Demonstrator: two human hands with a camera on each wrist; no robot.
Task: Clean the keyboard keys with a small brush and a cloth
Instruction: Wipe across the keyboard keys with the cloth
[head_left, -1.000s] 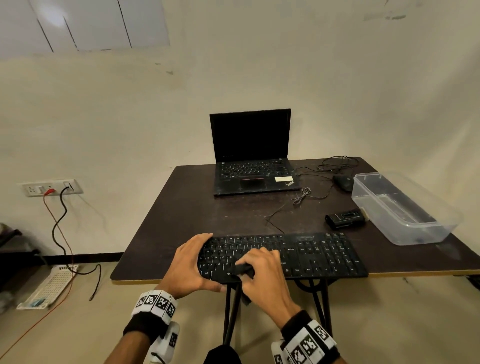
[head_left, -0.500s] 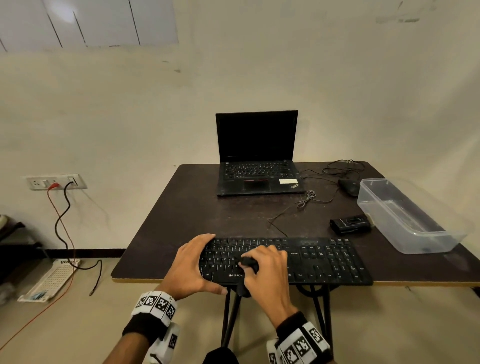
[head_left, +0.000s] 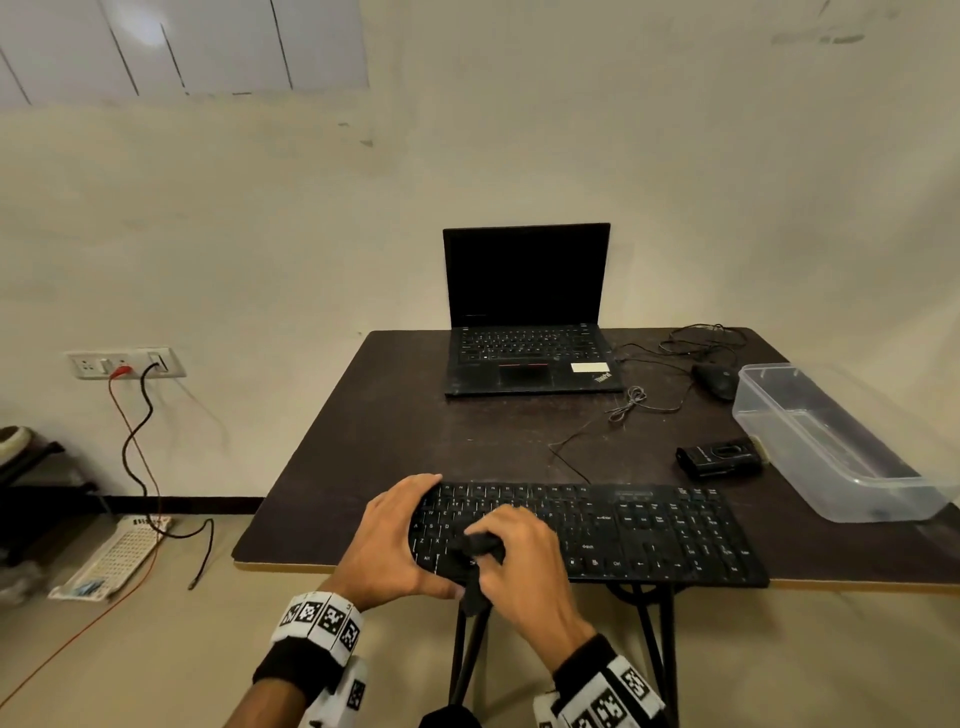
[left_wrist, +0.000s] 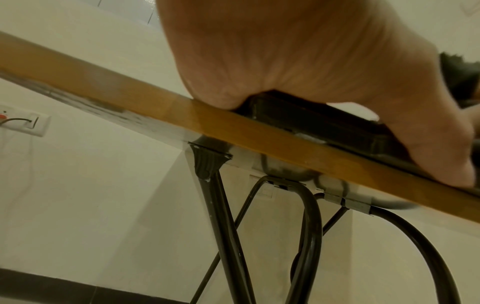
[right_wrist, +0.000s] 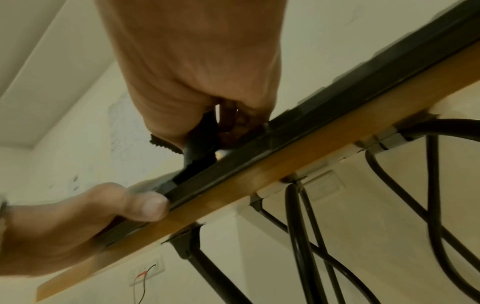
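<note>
At the counter's (head_left: 363, 441) near edge, the left hand (head_left: 387, 540) grips the keyboard's (head_left: 623, 530) left end, while the right hand (head_left: 519, 561) holds a bunched black cloth (head_left: 480, 545) on its keys. Farther back stands a laptop (head_left: 524, 312).

I stand before a dark brown square table (head_left: 415, 441) with a pale wooden edge and black bent-tube metal legs (left_wrist: 223, 226). Behind it rises a plain cream wall (head_left: 260, 234) bearing a white socket plate (head_left: 124, 362); below lies beige floor (head_left: 156, 649).
</note>
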